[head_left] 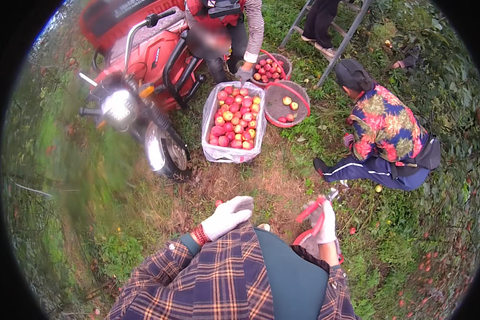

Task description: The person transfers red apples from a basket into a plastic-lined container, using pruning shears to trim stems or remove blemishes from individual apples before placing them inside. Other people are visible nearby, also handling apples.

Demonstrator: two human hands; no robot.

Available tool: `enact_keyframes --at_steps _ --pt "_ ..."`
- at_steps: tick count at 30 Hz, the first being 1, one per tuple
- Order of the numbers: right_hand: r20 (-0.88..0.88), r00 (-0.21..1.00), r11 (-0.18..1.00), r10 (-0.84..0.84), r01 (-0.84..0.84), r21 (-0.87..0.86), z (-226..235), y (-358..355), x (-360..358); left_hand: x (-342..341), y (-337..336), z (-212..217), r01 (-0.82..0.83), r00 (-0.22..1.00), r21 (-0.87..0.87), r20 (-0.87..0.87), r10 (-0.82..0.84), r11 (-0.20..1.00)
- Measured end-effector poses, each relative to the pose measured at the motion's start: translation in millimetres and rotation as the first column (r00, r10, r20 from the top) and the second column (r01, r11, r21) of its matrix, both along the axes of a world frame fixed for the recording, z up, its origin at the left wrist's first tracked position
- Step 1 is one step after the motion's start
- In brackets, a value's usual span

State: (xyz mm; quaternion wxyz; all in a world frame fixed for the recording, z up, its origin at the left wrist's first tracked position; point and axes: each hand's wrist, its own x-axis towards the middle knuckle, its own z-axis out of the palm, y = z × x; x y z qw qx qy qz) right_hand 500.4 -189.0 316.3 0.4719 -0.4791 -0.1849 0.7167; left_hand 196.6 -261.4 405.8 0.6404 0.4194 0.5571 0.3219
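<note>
My left hand (227, 217), in a white glove with a red beaded band at the wrist, is in front of my plaid shirt. Its fingers stretch out to the right and hold nothing I can see. A small part of a red apple (218, 203) shows just past its edge. On the right, my gloved right hand (326, 221) is closed around red-handled pruning shears (318, 212), their metal blades pointing up and away. Under that hand, a red-rimmed bucket (302, 238) is partly hidden by my arm and body.
A plastic-lined crate (231, 155) full of apples sits ahead, beside two buckets, one nearly full (286, 70) and one holding a few apples (272, 106). A red motor tricycle (149, 69) stands left. A person (224, 32) bends over the crate; another (389, 128) crouches right. A ladder (346, 45) stands behind.
</note>
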Motion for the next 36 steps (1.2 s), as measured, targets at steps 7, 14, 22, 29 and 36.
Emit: enact_keyframes --at_steps 7,14,22,29,36 --pt "0.649 0.657 0.712 0.384 -0.658 0.244 44.1 0.6 -127.8 52.0 7.4 -44.0 -0.01 0.998 0.027 -0.061 0.011 1.0" --pt "0.031 0.822 0.82 0.569 -0.57 0.05 -56.9 -15.8 -145.7 31.6 -10.5 -79.9 -0.296 0.947 -0.173 0.079 0.312 0.939" --pt "0.11 0.73 0.719 0.674 -0.615 -0.324 -202.0 24.1 -182.2 -55.1 -83.4 -223.6 -0.647 0.657 -0.544 -0.043 0.752 0.534" --pt "0.432 0.567 0.682 0.701 -0.709 -0.176 -367.3 143.7 -304.1 -66.0 -133.8 -310.4 -0.617 0.611 -0.719 -0.181 0.771 0.32" --pt "-0.289 0.947 0.905 -0.139 0.003 -0.424 -464.5 162.9 -395.3 -82.1 -137.2 -337.5 -0.535 0.573 -0.833 -0.233 0.785 0.143"
